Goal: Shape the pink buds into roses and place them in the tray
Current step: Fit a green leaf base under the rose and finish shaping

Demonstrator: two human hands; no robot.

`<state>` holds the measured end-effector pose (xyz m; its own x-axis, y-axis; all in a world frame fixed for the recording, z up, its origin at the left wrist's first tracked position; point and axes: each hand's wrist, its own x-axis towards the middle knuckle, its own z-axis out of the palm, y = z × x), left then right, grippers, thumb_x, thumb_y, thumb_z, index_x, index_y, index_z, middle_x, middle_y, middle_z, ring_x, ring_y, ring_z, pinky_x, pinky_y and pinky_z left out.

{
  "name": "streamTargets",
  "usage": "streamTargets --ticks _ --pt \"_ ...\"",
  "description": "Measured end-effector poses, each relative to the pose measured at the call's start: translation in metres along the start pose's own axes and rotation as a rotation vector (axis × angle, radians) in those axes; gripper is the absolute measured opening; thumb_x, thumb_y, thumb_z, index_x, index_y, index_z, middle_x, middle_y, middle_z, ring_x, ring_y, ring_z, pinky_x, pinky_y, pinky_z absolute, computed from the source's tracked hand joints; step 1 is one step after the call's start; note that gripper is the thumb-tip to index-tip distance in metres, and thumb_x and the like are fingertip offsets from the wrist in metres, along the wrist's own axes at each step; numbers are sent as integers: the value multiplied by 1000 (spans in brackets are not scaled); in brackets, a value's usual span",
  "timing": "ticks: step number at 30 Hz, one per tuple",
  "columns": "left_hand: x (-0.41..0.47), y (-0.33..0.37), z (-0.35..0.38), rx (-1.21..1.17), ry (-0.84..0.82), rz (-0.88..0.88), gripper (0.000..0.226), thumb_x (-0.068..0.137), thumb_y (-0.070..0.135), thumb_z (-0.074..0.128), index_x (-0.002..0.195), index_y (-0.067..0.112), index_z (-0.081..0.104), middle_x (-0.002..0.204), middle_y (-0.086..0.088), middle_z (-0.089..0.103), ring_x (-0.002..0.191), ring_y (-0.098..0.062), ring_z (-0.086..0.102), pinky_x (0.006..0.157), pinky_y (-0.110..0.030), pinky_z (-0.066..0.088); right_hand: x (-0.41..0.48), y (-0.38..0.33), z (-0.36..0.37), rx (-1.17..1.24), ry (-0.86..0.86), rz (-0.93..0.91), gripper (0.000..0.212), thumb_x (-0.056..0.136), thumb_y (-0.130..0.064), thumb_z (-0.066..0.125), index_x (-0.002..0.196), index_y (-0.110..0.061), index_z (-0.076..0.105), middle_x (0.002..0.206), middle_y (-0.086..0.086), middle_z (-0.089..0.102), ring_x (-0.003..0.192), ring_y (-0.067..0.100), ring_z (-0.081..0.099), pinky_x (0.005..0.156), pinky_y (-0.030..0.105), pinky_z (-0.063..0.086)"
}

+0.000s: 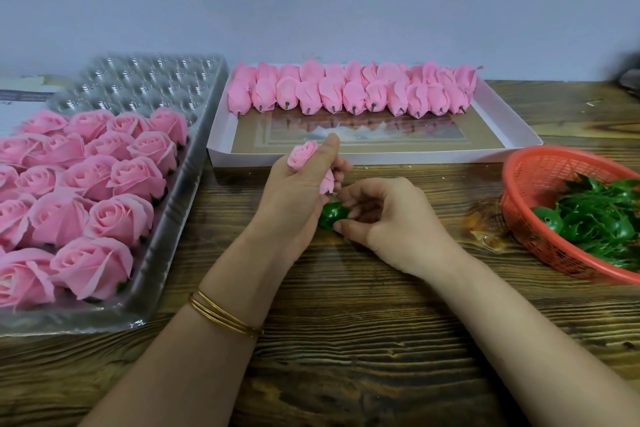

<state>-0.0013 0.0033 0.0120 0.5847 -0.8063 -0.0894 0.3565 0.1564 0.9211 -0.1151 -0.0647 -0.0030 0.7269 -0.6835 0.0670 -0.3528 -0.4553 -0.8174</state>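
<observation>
You get soft, even light with faint shadows on the bench. Glare dots the tray, and your edges bow, blurring far right.

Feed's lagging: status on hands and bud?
Left hand grips pink petalled bud. Right hand pinches green plastic calyx beneath it. Clear plastic tray part filled, nothing blocking it.
</observation>
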Motion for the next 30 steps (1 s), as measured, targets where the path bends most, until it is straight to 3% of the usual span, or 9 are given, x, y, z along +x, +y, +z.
streamTargets --ticks 4,10,18,27,30 --pt "0 1 -1 -7 24 -15 33 97 24 57 66 13 60 69 -2 60 64 -10 48 66 -24 43 -3 -3 0 -70 -29 -26 24 75 -19 80 98 -25 74 74 -6 68 65 2 62 69 20 52" --pt "-1 2 1 -12 68 -22 32 98 21 56 69 10 57 68 -3 58 63 -11 46 66 -25 41 -5 -7 1 -120 -45 -12 32 70 -23 74 102 -25 71 76 -13 66 64 -1 57 65 14 42" --pt "3 5 -5 -85 157 -25 29 98 19 56 71 11 57 68 -3 57 65 -11 48 68 -25 40 -7 -8 1 -257 -102 -144 56 66 -33 85 119 -25 66 102 -8 64 67 -7 48 66 6 36" --pt "9 4 -14 -165 136 -58 27 97 22 58 72 13 58 66 1 60 64 -8 50 64 -21 45 -6 -7 2 -264 -68 -147 38 72 -27 84 107 -26 71 91 -8 63 66 -5 48 63 4 36" --pt "9 4 -15 -186 116 -66 25 97 23 58 73 13 57 64 2 61 62 -8 51 61 -20 46 -6 -7 1 -258 -22 -151 37 70 -28 84 106 -28 72 94 -8 63 77 1 53 73 15 43"
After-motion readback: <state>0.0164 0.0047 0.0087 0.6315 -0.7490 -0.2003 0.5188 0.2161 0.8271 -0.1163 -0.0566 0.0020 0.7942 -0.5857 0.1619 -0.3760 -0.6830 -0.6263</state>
